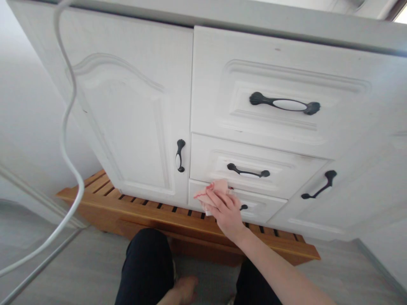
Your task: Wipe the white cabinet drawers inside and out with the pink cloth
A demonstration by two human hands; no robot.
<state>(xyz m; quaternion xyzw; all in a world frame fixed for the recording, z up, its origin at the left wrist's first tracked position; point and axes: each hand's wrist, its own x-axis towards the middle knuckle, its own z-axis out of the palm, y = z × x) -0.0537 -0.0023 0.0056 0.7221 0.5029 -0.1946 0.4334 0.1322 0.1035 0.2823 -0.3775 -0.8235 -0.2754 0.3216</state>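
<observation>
My right hand [227, 214] reaches in from the lower right and presses a pink cloth [219, 186] with red edging against the bottom drawer [265, 207] of a white cabinet. Its fingers lie over the cloth, partly covering that drawer's dark handle [243, 207]. Low in the view, between my knees, my left hand [187, 288] hangs beside the left leg. Its fingers look loose and appear to hold nothing, though they are small and soft in the picture. Just above the cloth sits the middle drawer's handle [248, 171].
A slatted wooden bench [190, 224] runs along the cabinet's foot, in front of my knees. The top drawer [216, 84], left door [127, 123] and right door [359, 182] are closed. A white cable [65, 127] hangs down on the left. Grey flooring [79, 262] lies below.
</observation>
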